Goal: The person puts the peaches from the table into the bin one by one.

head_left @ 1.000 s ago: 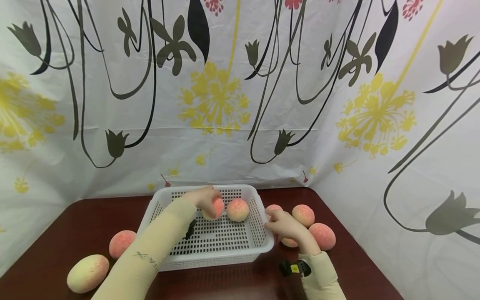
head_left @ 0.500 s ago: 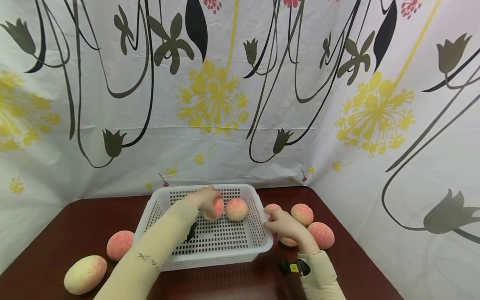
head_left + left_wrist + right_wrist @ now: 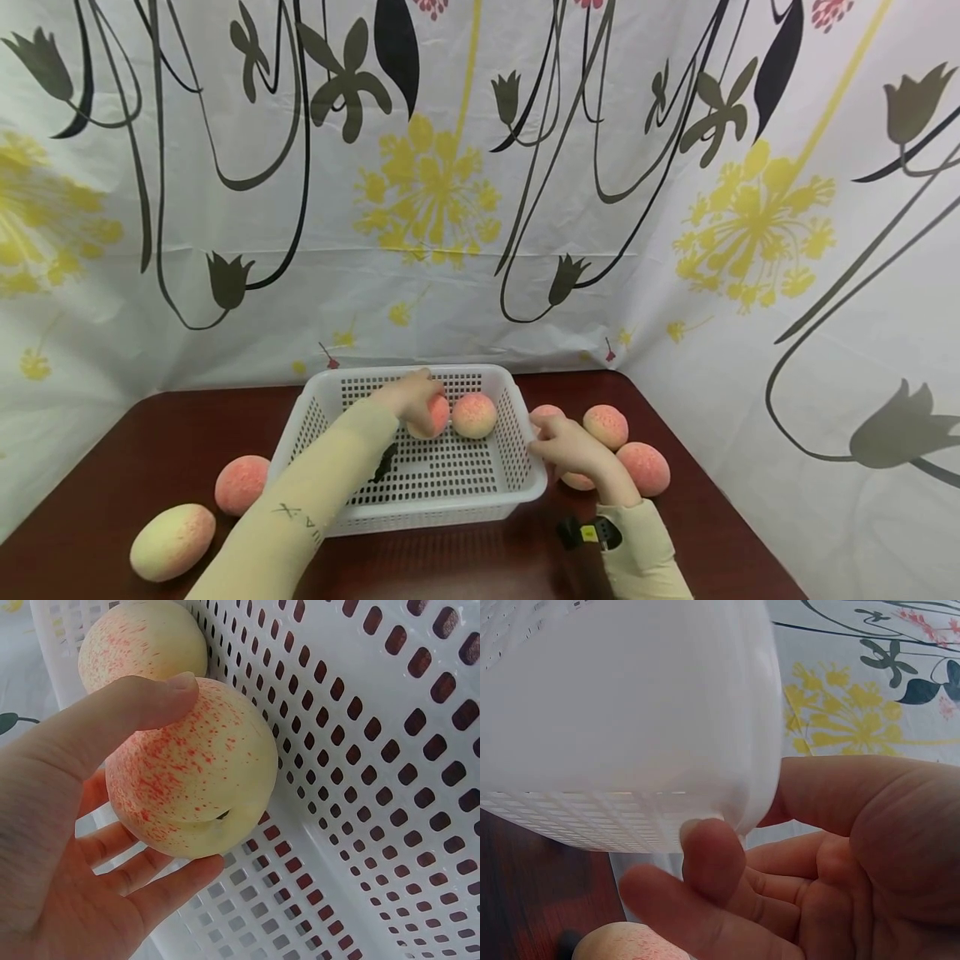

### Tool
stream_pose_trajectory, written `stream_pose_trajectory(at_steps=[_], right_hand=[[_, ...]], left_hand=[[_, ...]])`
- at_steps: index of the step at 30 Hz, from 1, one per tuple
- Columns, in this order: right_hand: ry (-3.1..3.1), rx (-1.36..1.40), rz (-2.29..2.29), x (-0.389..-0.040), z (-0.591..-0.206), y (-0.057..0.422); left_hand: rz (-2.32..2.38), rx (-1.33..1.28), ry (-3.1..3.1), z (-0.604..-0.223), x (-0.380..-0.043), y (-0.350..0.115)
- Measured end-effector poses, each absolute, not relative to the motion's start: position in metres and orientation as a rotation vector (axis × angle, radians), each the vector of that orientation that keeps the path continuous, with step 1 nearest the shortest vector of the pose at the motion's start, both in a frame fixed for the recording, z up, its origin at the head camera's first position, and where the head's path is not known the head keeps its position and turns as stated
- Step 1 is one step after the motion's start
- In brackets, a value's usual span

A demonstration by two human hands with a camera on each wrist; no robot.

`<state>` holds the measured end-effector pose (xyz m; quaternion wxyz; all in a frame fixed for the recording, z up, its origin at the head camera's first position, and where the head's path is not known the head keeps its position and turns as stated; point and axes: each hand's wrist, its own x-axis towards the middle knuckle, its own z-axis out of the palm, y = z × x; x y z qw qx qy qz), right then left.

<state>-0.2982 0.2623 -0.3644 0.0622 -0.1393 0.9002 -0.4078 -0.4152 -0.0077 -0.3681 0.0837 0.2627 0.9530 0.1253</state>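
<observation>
A white perforated plastic basket (image 3: 435, 510) stands on the dark red table. Inside it, my left hand (image 3: 408, 398) holds a pink-and-cream peach (image 3: 202, 772), thumb on top and fingers curled beneath. Another peach (image 3: 474, 416) sits in the basket beside the held one. At the basket's right side, my right hand (image 3: 573, 450) grips the rim; the right wrist view shows the thumb going behind the rim (image 3: 761, 712) and curled fingers under it. Part of the basket's left side is hidden by the left sleeve.
Several peaches lie right of the basket, among them one peach (image 3: 642, 469) near the right forearm. On the left are a pink peach (image 3: 242, 485) and a larger pale one (image 3: 172, 542). A flower-printed curtain (image 3: 450, 208) hangs behind the table (image 3: 420, 567).
The head view shifts slightly. Both hands keep their places, the left on the peach and the right on the basket rim.
</observation>
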Motion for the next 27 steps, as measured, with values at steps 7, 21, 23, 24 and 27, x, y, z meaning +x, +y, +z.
stream_pose_trajectory(at_steps=[7, 21, 23, 24, 27], right_hand=[[2.733, -0.422, -1.226, -0.298, -0.365, 0.263], [2.737, -0.413, -1.2, -0.299, -0.363, 0.262], [2.739, -0.424, -1.198, -0.299, -0.363, 0.262], [2.741, -0.428, -1.197, -0.299, -0.363, 0.263], [2.737, -0.438, -1.196, -0.299, -0.363, 0.263]], left_hand=[[0.39, 0.797, 2.827, -0.372, -0.417, -0.006], [0.363, 0.801, 2.818, -0.369, -0.406, -0.007], [0.341, 0.817, 2.82, -0.369, -0.406, -0.007], [0.327, 0.827, 2.82, -0.369, -0.406, -0.007], [0.295, 0.846, 2.823, -0.372, -0.408, -0.006]])
